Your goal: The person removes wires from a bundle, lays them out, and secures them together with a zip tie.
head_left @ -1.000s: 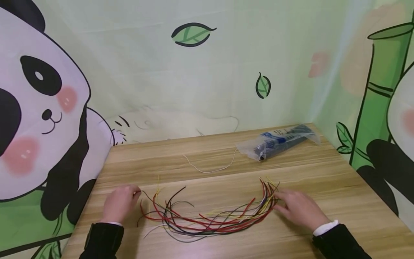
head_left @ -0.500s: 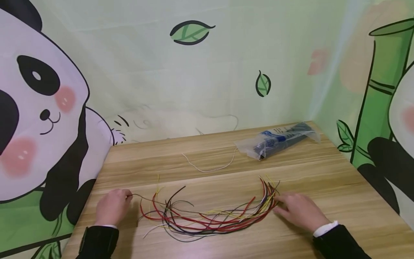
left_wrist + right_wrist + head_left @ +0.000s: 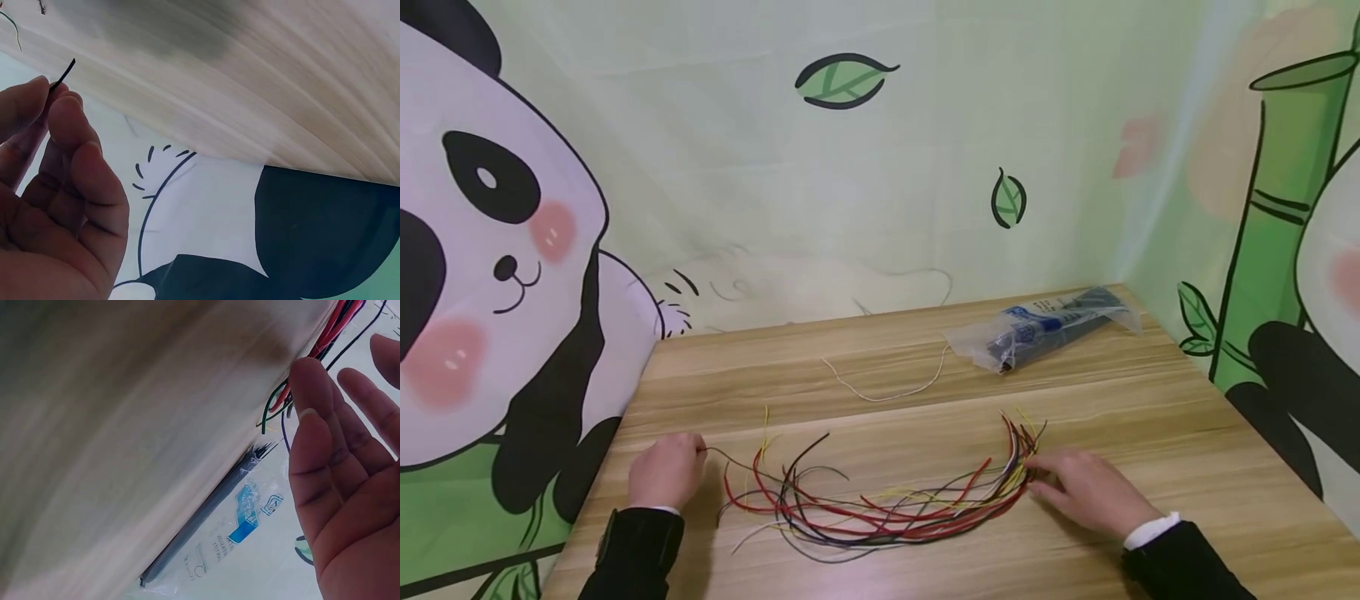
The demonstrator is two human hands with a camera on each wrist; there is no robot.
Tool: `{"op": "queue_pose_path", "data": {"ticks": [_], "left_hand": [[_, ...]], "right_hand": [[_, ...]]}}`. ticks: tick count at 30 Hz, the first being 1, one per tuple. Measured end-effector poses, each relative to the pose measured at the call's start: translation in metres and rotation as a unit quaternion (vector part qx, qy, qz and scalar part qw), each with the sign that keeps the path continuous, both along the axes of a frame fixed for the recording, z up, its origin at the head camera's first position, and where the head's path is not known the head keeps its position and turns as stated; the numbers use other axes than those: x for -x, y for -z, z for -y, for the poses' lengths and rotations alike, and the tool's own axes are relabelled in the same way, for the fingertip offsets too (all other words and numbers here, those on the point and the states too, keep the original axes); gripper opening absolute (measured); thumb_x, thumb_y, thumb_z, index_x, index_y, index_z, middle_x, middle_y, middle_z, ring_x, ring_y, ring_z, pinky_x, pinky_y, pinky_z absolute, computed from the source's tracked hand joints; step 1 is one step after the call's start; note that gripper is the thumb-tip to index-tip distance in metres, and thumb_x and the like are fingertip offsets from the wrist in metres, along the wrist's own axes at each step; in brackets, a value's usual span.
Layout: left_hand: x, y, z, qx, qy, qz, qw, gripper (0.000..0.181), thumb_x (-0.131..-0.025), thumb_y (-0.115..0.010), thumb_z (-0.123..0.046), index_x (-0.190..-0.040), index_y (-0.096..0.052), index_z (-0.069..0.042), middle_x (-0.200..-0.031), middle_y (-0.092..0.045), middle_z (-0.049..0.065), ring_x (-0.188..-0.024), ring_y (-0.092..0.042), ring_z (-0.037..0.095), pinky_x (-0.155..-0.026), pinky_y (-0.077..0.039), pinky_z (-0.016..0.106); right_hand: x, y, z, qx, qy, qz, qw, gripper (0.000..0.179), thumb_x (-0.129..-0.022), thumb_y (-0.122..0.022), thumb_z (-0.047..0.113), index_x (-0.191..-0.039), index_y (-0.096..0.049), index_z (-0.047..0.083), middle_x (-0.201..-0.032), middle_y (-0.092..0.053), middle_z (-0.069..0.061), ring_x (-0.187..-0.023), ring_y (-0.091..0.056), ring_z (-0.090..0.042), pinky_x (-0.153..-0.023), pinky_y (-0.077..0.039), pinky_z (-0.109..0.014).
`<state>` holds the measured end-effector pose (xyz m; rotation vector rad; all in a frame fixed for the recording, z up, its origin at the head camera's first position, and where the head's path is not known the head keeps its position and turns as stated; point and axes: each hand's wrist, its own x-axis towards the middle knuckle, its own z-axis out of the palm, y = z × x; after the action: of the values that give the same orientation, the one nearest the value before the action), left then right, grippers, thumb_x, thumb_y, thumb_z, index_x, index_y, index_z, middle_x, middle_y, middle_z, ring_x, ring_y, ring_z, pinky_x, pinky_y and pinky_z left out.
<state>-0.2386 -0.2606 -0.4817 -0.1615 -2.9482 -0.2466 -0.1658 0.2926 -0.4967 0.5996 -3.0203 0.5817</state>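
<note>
A loose bundle of thin wires [image 3: 910, 527] in red, black, yellow, white and dark green lies curved across the wooden table. At its left, my left hand [image 3: 666, 472] pinches the end of one dark wire [image 3: 730, 457] between thumb and fingertips; the black tip [image 3: 67, 67] sticks out past them in the left wrist view. That wire runs back into the bundle. My right hand [image 3: 1082, 490] rests its fingertips on the bundle's right end. In the right wrist view, its fingers [image 3: 312, 384] are loosely extended against the wires, with the thumb apart from them.
A clear plastic bag [image 3: 1045, 329] with long dark pieces inside and blue print lies at the back right. A thin white string [image 3: 880, 398] curves out from its left side. Behind the table [image 3: 737, 358] hangs a cloth backdrop [image 3: 700, 167] with printed pandas.
My left hand has moved left, drawing the dark wire's end outward from the bundle. My right hand has shifted slightly left along the bundle's right end.
</note>
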Motion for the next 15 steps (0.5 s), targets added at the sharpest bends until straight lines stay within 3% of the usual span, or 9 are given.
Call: {"op": "queue_pose_path", "data": {"ticks": [9,15], "left_hand": [[0.010,0.006,0.003,0.024,0.012,0.008,0.9996,0.017,-0.081,-0.060,-0.002,-0.077,-0.073,-0.012,-0.078,-0.068,0.013,-0.060,-0.059,0.030,-0.047,-0.043,0.047],[0.014,0.012,-0.006,0.043,0.060,0.003,0.9973,0.015,-0.080,-0.064,-0.001,-0.074,-0.071,-0.013,-0.076,-0.069,0.010,-0.064,-0.063,0.030,-0.051,-0.047,0.048]], "right_hand": [[0.001,-0.005,-0.001,0.014,0.008,0.003,0.9999,0.031,-0.089,-0.069,0.025,-0.117,-0.068,0.013,-0.094,-0.068,0.008,-0.080,-0.062,-0.006,-0.070,-0.051,-0.034],[0.002,-0.005,0.001,0.010,0.002,0.003,0.9999,0.032,-0.088,-0.069,0.024,-0.117,-0.068,0.012,-0.092,-0.068,0.010,-0.080,-0.062,-0.005,-0.071,-0.051,-0.033]]}}
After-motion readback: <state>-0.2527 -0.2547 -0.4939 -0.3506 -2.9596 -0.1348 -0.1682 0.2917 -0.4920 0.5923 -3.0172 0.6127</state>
